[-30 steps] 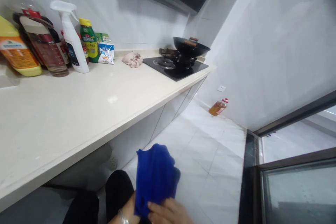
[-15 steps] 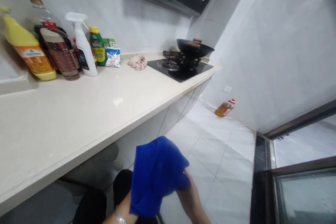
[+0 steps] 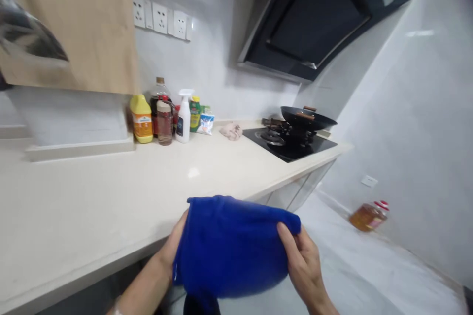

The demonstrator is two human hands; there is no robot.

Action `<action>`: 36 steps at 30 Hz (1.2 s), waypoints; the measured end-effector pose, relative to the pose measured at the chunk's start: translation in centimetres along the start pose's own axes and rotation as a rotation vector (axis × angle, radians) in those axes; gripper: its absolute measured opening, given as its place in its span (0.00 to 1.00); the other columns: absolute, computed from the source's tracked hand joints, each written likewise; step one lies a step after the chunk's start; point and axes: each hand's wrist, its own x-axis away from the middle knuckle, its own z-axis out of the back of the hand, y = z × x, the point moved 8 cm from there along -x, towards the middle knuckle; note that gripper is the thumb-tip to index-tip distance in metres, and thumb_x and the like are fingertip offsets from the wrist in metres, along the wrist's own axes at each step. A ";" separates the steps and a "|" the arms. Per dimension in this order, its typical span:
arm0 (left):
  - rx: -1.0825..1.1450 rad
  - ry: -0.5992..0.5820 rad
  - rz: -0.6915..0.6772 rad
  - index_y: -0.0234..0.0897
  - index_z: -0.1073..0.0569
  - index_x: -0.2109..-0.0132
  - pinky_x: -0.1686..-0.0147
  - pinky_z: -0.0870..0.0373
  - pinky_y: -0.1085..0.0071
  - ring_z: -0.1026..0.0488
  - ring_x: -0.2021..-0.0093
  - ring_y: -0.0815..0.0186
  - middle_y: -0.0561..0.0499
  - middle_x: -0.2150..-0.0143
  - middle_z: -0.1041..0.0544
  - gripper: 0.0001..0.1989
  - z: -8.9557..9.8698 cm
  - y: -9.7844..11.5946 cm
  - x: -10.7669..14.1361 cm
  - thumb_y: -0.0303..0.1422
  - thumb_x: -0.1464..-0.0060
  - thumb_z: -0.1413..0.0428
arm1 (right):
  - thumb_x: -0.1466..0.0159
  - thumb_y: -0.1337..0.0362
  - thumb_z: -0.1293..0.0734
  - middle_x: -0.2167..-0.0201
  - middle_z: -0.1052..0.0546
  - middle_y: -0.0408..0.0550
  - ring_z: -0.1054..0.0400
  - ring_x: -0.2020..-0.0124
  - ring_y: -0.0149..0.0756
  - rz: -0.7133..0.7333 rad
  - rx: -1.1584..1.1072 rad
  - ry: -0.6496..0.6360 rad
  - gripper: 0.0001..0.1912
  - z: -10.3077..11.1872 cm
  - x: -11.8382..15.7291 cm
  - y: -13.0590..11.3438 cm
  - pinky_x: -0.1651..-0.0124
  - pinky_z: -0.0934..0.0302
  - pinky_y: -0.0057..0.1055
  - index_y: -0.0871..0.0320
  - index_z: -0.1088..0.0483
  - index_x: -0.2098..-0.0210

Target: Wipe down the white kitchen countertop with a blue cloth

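A blue cloth (image 3: 236,251) is spread between my two hands, just in front of the counter's front edge. My right hand (image 3: 301,256) pinches its right end, thumb on top and fingers behind. At the cloth's left side, my left hand (image 3: 176,238) holds it, with the fingers mostly hidden behind the fabric. The cloth hangs down in a loose fold between the hands.
The pale counter (image 3: 129,197) carries a yellow bottle (image 3: 142,120), a white spray bottle (image 3: 184,118), other bottles and packets, and a crumpled pinkish cloth (image 3: 231,131). A wok (image 3: 306,118) sits on the black stove (image 3: 290,145) under a hood. An oil jug (image 3: 368,216) stands on the floor.
The view has tilted up, showing more wall and hood. My hands have moved apart, and the blue cloth, bunched over my left hand before, is now spread wide between them.
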 end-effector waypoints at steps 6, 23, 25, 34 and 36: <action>-0.163 0.109 -0.258 0.32 0.23 0.55 0.53 0.26 0.60 0.24 0.52 0.54 0.45 0.62 0.20 0.34 1.2 12.9 3.9 0.56 0.39 0.60 | 0.33 0.50 0.37 0.58 0.21 0.49 0.28 0.55 0.41 0.314 -0.023 -0.121 0.20 -10.7 -8.4 -8.2 0.49 0.34 0.36 0.59 0.27 0.54; -1.373 0.798 -0.460 0.38 0.61 0.28 0.53 0.30 0.57 0.24 0.53 0.47 0.37 0.51 0.23 0.48 10.8 17.3 4.7 0.36 0.48 0.42 | 0.41 0.73 0.38 0.47 0.25 0.55 0.31 0.46 0.41 0.178 0.692 -0.467 0.24 -22.9 -11.1 1.4 0.44 0.39 0.35 0.61 0.34 0.44; -1.276 0.765 -0.456 0.42 0.65 0.28 0.63 0.28 0.63 0.22 0.62 0.54 0.39 0.52 0.22 0.46 10.4 17.1 4.4 0.33 0.45 0.46 | 0.40 0.77 0.41 0.48 0.24 0.53 0.30 0.46 0.38 0.214 0.724 -0.475 0.24 -23.1 -11.7 0.6 0.43 0.39 0.32 0.61 0.33 0.45; -1.080 0.627 -0.166 0.38 0.40 0.34 0.84 0.38 0.73 0.27 0.81 0.64 0.38 0.50 0.22 0.42 14.4 19.4 8.3 0.41 0.55 0.37 | 0.37 0.66 0.35 0.55 0.24 0.67 0.27 0.53 0.59 0.299 0.980 -0.479 0.12 -21.3 -13.5 -2.1 0.48 0.38 0.53 0.65 0.28 0.56; -1.121 0.771 -0.225 0.40 0.38 0.35 0.83 0.36 0.73 0.26 0.80 0.64 0.40 0.50 0.21 0.39 16.6 21.6 9.9 0.45 0.53 0.40 | 0.32 0.63 0.39 0.47 0.27 0.63 0.30 0.46 0.54 0.392 0.958 -0.539 0.17 -23.7 -11.3 -2.7 0.43 0.40 0.48 0.62 0.31 0.46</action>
